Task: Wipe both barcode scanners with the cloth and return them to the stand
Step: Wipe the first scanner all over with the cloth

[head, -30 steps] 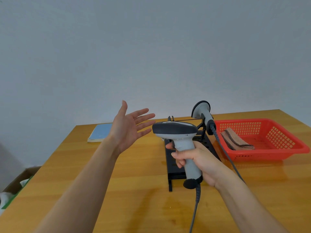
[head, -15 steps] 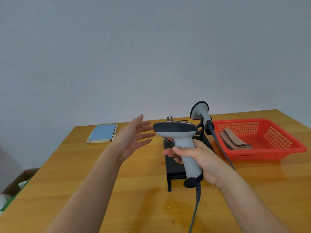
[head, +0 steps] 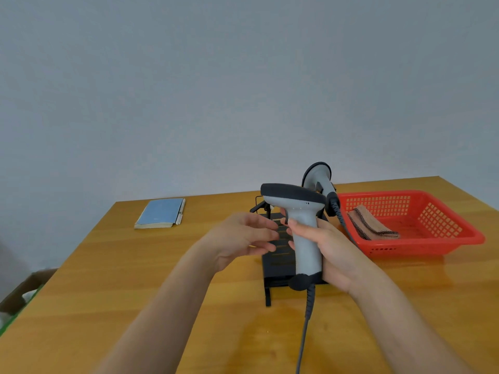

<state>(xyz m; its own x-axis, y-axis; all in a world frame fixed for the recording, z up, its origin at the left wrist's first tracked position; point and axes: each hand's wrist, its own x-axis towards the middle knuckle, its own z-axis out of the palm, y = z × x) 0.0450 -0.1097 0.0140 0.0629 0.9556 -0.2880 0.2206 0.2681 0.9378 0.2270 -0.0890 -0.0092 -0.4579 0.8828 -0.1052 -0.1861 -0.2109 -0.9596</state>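
Right hand [head: 324, 247]: clenched round the grip of the grey barcode scanner [head: 299, 222], held upright above the bench [head: 162, 279]; cable [head: 303, 330] trailing down toward the viewer.
Left hand [head: 243, 236]: released, fingers loosely extended, just beside the scanner grip; contact cannot be told.
Stand [head: 278, 265]: black, directly behind the hands, one cradle vacant.
Second scanner [head: 318, 176]: seated on the stand, farther back.
Cloth [head: 372, 225]: folded in the red basket [head: 459, 233], untouched.
Progress: early; no wiping evident, both scanners outstanding.
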